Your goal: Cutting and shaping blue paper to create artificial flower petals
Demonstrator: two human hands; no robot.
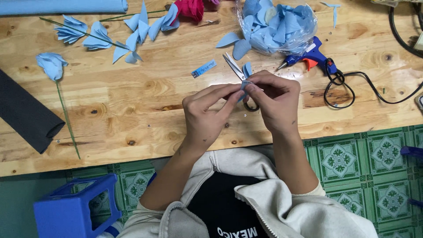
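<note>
The person wears a pale grey zip hoodie [282, 207], sleeves pushed up, over what looks like a black top [220, 202].

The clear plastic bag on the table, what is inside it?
The clear plastic bag holds many light blue cut petals, piled loosely. What lies beneath the pile cannot be seen.

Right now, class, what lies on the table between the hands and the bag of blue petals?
In the head view, scissors lie between the hands and the bag, with a loose blue petal beside the blades.
</note>
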